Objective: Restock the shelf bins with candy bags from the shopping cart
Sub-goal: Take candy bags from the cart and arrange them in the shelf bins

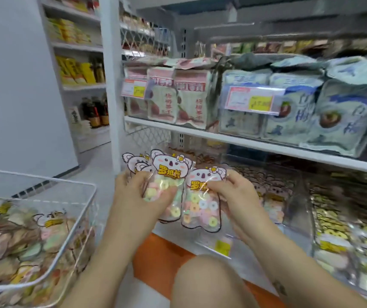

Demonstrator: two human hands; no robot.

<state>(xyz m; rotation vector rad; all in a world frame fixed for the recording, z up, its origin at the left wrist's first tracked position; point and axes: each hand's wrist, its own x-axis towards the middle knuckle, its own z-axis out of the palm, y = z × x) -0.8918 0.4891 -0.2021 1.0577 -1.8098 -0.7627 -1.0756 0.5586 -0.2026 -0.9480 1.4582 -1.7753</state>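
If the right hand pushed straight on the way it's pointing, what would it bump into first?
Probably the koala candy bags gripped by the left hand: the right hand, pinching a single bag, points up-left at them. Depth is unclear.

pastel-ringed candy bags (201, 207), orange shelf base (155, 252)

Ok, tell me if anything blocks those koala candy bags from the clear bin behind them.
Nothing solid shows between the koala candy bags and the clear bin; only its own transparent front wall to lift them over.
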